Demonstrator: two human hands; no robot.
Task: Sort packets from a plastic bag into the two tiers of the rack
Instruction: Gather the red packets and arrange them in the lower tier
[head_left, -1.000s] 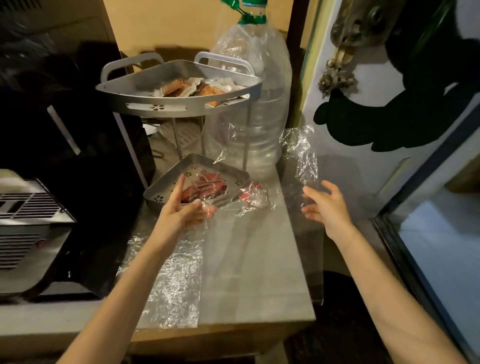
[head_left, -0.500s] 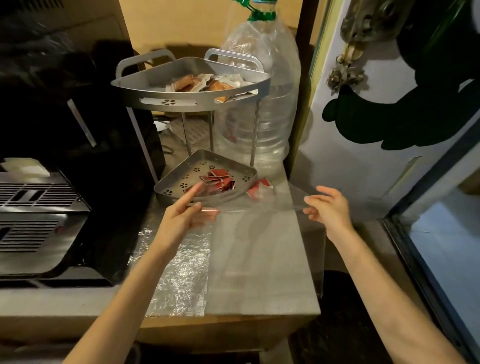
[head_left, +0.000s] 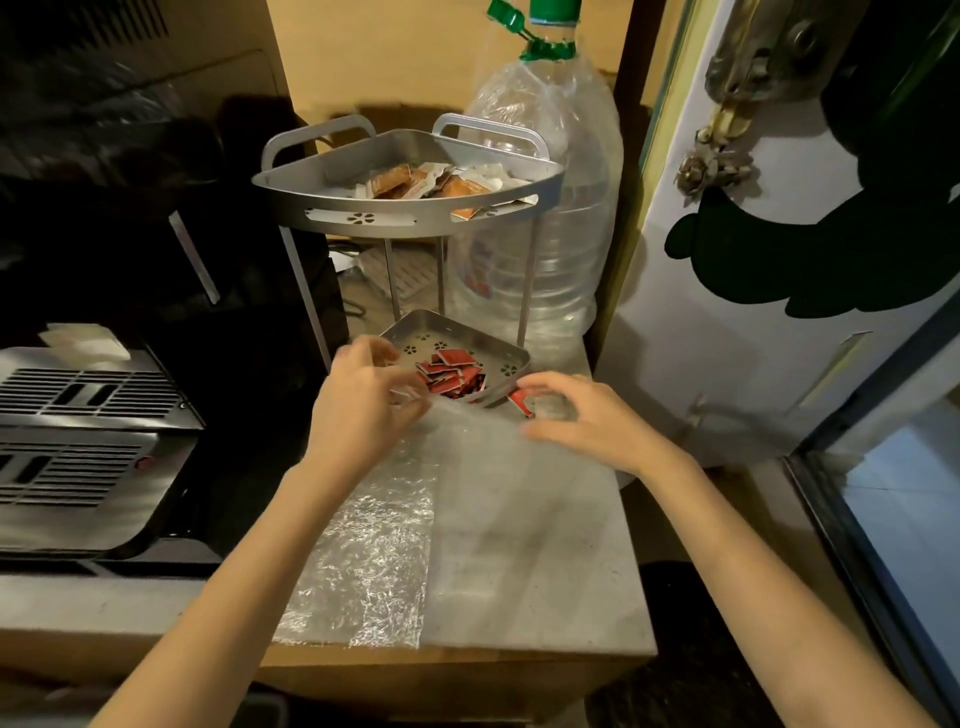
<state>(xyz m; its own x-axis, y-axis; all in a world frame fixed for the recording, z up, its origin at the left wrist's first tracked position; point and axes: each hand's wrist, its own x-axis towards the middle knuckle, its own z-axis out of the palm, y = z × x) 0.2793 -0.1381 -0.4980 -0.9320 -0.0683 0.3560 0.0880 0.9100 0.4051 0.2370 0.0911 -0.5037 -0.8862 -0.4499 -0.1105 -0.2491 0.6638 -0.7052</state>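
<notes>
1. Grey tabletop (head_left: 519, 571) carries the two-tier rack (head_left: 405, 208), set against a big water bottle (head_left: 550, 208).
2. Red packets (head_left: 451, 370) lie in the rack's lower tier (head_left: 457, 332); brown and white packets (head_left: 431, 182) fill its upper tier (head_left: 332, 200).
3. One red packet (head_left: 519, 400) sits just outside the lower tier.
4. Clear plastic bag (head_left: 488, 431) lies flat in front of the rack, between the hands.
5. Left hand (head_left: 363, 410) and right hand (head_left: 582, 415) are apart, fingers curled at the bag's far edge; whether they pinch it, I cannot tell.
6. Risk: tugging the slippery film could sweep the stray packet off the tabletop.

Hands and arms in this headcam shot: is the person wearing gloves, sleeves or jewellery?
Nothing shows on them. The left hand and right hand are bare, without gloves, rings or a watch. Both forearms are uncovered right down to the picture's bottom edge.
</notes>
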